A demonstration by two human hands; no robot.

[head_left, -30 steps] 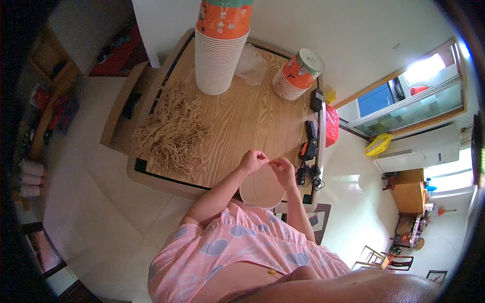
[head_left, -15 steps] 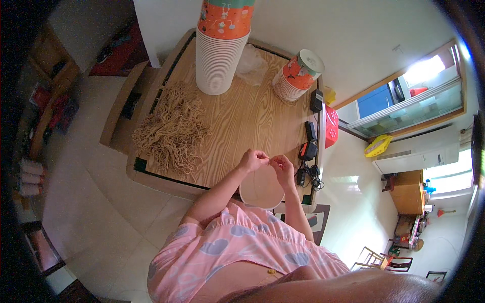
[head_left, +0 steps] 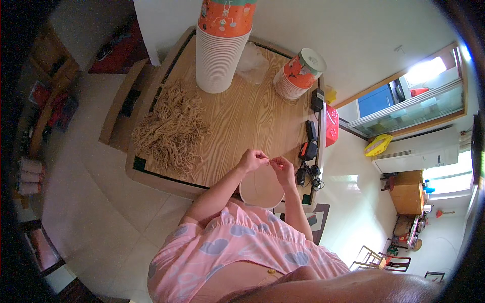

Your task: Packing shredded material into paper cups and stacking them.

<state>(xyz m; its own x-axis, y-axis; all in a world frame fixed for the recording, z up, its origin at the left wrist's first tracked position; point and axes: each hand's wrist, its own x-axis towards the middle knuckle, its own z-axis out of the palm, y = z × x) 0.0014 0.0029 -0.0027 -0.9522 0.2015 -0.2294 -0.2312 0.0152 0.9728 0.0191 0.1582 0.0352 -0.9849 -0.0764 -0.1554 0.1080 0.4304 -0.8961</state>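
Observation:
My left hand and my right hand meet over the near edge of the wood-grain table, fingertips pinched close together. Whatever they pinch is too small to make out. Just below them, against my body, is a pale round paper tub, its open side toward me; a thin line shows inside it. To the left lies a loose heap of tan twisted cord. A tall stack of nested paper tubs, white with orange and green at the top, stands at the far side. A shorter orange-patterned tub stack is at the far right.
Black power adapters and cables line the table's right edge, beside a red plastic stool. Clear plastic wrap lies behind the tall stack. A cardboard box sits by the table's left side.
My pinched fingers stay nearly in place, with only slight fingertip movement. The view has shifted a little; the tub and cord heap look unchanged.

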